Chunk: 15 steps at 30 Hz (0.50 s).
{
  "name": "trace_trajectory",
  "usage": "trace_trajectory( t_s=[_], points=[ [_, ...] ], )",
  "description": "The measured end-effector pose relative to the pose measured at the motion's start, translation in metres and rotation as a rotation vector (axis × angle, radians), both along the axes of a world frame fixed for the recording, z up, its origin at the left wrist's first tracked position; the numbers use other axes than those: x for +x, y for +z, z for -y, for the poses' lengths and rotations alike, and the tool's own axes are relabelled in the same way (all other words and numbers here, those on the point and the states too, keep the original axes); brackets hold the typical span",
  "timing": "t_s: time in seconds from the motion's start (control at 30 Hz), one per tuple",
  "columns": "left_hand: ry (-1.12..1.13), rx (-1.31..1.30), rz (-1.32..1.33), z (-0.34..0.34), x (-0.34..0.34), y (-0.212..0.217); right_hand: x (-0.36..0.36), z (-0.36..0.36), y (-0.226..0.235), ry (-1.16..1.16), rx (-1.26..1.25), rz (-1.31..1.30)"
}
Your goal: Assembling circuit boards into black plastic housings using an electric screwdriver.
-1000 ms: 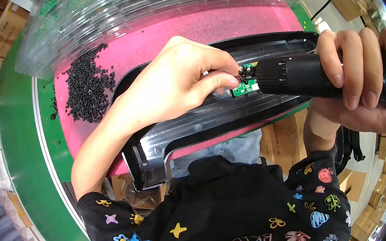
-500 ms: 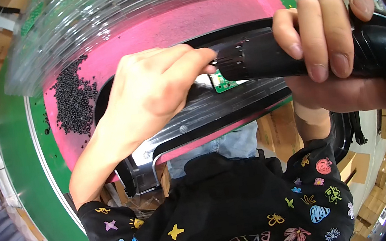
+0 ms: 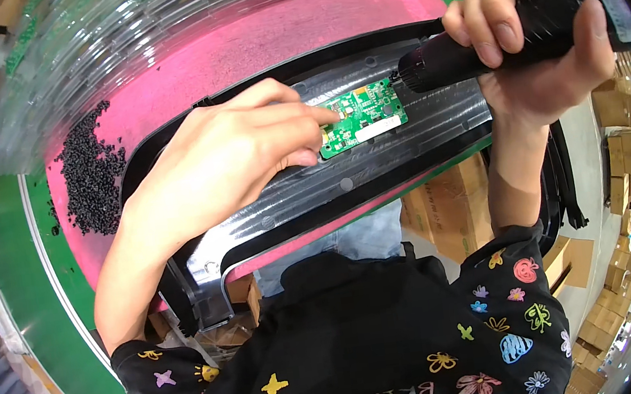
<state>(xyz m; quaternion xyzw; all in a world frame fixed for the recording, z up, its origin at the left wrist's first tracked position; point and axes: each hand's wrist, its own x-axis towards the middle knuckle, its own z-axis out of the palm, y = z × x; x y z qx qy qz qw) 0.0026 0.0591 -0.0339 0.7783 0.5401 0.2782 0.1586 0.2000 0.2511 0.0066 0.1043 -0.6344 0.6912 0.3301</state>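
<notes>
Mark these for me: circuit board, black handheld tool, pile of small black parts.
circuit board (image 3: pixel 363 115): head view, middle of its green face
black handheld tool (image 3: pixel 547 17): head view, its dark body
pile of small black parts (image 3: pixel 90 179): head view, middle of the pile

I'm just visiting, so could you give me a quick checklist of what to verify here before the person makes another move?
1. Green circuit board lying inside the black plastic shell: ok.
2. Left hand at the board: ok, fingers at its left end; how firmly they press, cannot tell.
3. Black handheld tool held: ok, the right hand is around it.
4. Tool's nose beside the board's upper right corner: ok; whether its tip touches the board, cannot tell.
5. Heap of small black pieces apart from the board: ok, it lies on the pink surface, left of the shell.
6. Board fastened down: cannot tell.
</notes>
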Motion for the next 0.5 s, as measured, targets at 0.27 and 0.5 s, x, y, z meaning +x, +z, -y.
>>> trace_trajectory(
  t_s=[0.27,0.5],
  points=[
    [0.022,-0.076,-0.04,0.004,0.0,-0.004,-0.008,-0.004,-0.011,-0.092,-0.017,0.056],
    [0.064,-0.153,-0.009,0.006,0.003,-0.003,-0.017,0.006,-0.007,-0.225,0.076,0.149]
  ],
)
